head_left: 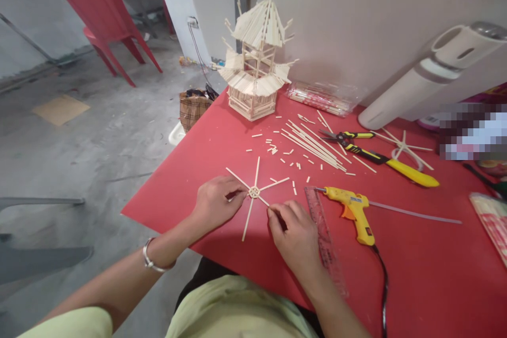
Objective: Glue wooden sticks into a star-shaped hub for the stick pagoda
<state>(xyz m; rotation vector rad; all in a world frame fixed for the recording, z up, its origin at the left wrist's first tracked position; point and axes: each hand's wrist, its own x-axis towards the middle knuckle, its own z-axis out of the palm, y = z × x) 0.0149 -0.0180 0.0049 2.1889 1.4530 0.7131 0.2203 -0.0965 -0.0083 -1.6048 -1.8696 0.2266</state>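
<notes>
A star of thin wooden sticks (255, 191), joined at a small hub, lies flat on the red table (415, 274). My left hand (217, 202) rests on the table with its fingers curled, pinching one spoke just left of the hub. My right hand (295, 235) is closed in a pinch on the spoke that points toward me and to the right. A clear pink ruler (322, 232) lies under the right hand's edge. A yellow glue gun (354, 210) stands just right of the ruler.
A stick pagoda model (257, 58) stands at the table's far edge. Loose sticks (312, 142) and cut bits lie in the middle. Yellow-handled cutters (380, 158), a second stick star (403, 146), a packet of sticks (320, 97) and a white lamp (428, 71) are to the right. A red chair (103, 10) stands on the floor.
</notes>
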